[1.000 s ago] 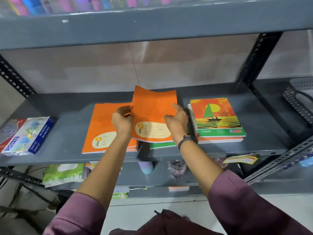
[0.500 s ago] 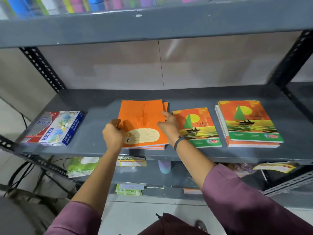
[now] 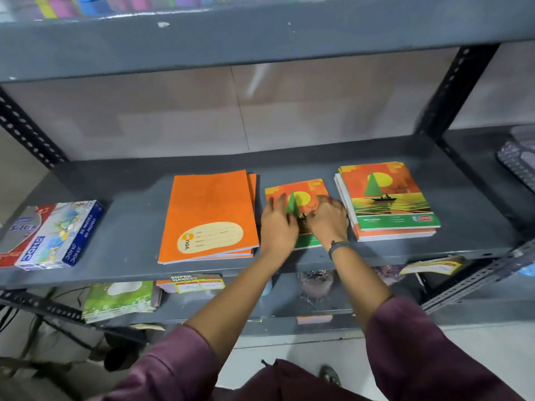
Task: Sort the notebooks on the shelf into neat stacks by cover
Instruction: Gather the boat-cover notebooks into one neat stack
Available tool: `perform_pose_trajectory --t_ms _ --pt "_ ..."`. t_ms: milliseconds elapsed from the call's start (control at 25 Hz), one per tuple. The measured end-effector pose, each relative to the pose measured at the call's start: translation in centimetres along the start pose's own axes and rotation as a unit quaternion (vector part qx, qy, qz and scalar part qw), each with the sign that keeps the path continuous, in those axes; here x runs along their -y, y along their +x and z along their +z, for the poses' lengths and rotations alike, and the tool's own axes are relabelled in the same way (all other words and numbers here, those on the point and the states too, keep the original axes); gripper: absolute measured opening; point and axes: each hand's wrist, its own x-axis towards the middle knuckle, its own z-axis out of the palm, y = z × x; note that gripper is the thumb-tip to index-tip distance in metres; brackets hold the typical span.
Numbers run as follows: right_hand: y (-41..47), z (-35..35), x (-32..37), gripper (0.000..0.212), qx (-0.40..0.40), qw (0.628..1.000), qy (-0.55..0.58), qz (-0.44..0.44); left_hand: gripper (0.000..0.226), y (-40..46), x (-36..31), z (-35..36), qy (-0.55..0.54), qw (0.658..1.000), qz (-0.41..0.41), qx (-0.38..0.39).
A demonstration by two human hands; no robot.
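Observation:
A stack of plain orange notebooks (image 3: 208,215) lies on the grey shelf (image 3: 130,227), left of centre. To its right lies a single sailboat-cover notebook (image 3: 301,192). My left hand (image 3: 278,224) rests on that notebook's left part with fingers spread. My right hand (image 3: 328,218) lies on its right part, fingers flat on the cover. Whether either hand grips an edge is blurred. Further right stands a taller stack of sailboat-cover notebooks (image 3: 388,201), untouched.
Boxes of oil pastels (image 3: 55,233) sit at the shelf's left end. Black perforated uprights (image 3: 451,91) frame the shelf. A lower shelf holds green notebooks (image 3: 118,299) and price tags (image 3: 197,283). A mesh tray (image 3: 518,163) is at far right.
Both hands have left the orange stack, which now lies squared on the shelf, and moved right onto the single sailboat notebook.

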Motion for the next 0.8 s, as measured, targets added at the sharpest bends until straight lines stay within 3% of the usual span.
perform_pose_trajectory --t_ms 80,160,320,480,640,800 --pt "0.1 -0.1 -0.5 0.047 0.015 1.000 0.001 -0.014 0.057 0.5 0.4 1.5 0.027 0.994 -0.091 0.055" --pt "0.2 -0.4 -1.0 0.049 0.017 0.999 0.009 -0.028 0.057 0.9 0.6 2.4 0.003 0.986 -0.155 0.055" --pt "0.7 -1.1 -0.7 0.056 0.043 0.996 0.076 0.010 0.048 1.3 0.3 2.5 -0.117 0.970 -0.210 -0.034" --pt "1.1 -2.3 0.3 0.057 0.065 0.983 0.160 0.060 0.040 1.6 -0.5 2.3 -0.287 0.901 -0.296 -0.137" --pt "1.6 -4.4 0.6 0.054 0.042 0.979 0.200 0.014 0.039 2.2 -1.7 2.1 -0.382 0.860 -0.288 -0.177" --pt "3.6 -9.2 -1.2 0.050 -0.014 0.978 0.207 0.012 0.035 3.3 -6.3 3.5 -0.423 0.864 -0.229 -0.150"
